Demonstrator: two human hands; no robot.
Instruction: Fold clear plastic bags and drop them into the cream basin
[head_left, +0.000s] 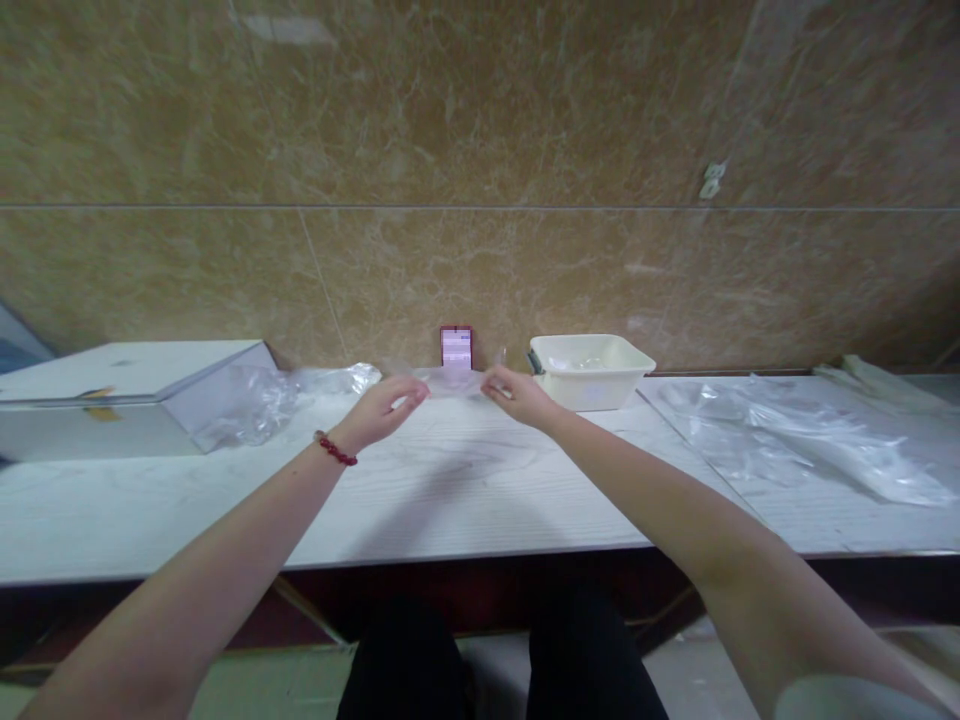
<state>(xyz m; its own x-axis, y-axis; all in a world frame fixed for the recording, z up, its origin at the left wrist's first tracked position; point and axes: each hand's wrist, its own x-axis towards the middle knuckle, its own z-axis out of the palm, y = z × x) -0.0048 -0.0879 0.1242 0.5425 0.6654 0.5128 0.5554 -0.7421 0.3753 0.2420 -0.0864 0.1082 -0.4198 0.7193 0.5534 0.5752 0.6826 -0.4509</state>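
Observation:
Between my two hands stretches a thin clear plastic bag, held above the back part of the white table. My left hand, with a red bead bracelet at the wrist, pinches its left side. On the other side my right hand grips the bag with thumb and fingers. The bag's outline is faint, and I cannot make out anything inside it. Behind it a phone with a lit screen and red edge leans upright at the wall.
A cream plastic bin stands right of my hands, with clear plastic inside. Crumpled clear plastic lies beside a white box at left. Flat clear bags cover part of the table at right. A marbled wall borders the back.

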